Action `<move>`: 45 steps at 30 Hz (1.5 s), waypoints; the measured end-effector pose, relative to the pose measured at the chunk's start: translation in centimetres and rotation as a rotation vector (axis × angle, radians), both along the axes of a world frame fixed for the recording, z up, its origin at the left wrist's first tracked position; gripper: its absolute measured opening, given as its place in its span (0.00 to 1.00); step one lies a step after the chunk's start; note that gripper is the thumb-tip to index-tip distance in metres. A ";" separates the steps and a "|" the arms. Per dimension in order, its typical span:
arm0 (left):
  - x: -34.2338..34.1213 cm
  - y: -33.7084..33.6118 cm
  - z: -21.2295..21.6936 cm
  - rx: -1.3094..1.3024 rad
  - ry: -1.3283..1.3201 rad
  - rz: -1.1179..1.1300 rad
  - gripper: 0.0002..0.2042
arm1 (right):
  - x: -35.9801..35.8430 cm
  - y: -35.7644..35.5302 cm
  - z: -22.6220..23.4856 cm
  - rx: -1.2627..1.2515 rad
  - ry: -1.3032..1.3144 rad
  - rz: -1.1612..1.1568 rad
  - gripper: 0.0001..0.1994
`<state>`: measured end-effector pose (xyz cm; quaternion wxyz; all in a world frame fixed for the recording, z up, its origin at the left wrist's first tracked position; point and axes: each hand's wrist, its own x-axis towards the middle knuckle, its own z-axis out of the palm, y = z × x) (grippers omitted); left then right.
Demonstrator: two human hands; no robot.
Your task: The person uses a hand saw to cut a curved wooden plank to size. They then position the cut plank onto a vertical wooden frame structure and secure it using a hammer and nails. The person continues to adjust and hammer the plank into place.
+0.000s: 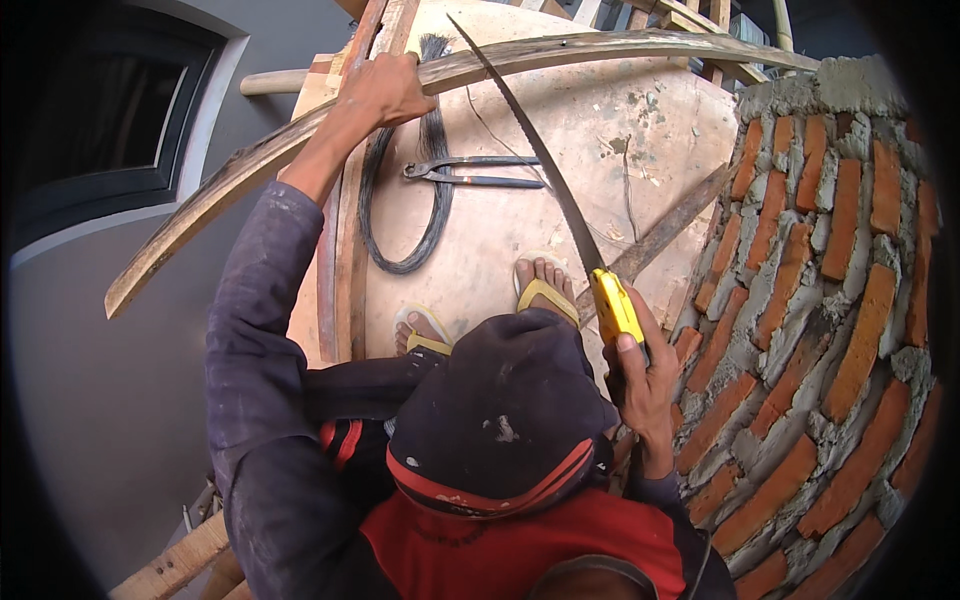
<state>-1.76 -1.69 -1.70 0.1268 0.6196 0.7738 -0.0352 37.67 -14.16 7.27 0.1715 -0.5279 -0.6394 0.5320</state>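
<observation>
My left hand (388, 92) is closed on a long weathered wooden plank (600, 45) that stretches across the far side of the view, from lower left to upper right. A handsaw with a yellow handle (616, 305) is in my right hand (652, 378), its fingers wrapped round the grip. The saw's long dark blade (570, 205) points up and away, its far part overlapping the plank in view; whether they touch I cannot tell. Below the plank lie pincers (432, 172) with dark handles, beside a coil of dark wire (400, 266).
A rough brick wall (790, 290) with mortar rises close on the right. At left stands a grey wall (130, 400) with a dark-framed window (110, 110). Both feet, in yellow-strapped sandals, rest on a pale board (480, 240). Another timber (350, 240) runs beneath the plank.
</observation>
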 end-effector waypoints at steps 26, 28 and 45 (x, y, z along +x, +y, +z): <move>-0.1 0.0 0.7 -0.018 -0.100 -0.057 0.47 | -2.4 2.4 -1.3 -0.005 0.117 0.020 0.24; 0.1 0.6 -0.1 -0.006 -0.093 -0.066 0.46 | -2.4 2.6 -1.9 0.039 0.125 0.034 0.23; 1.2 -0.2 -0.4 -0.043 -0.151 0.013 0.51 | -5.7 6.4 -2.6 0.037 0.137 0.095 0.23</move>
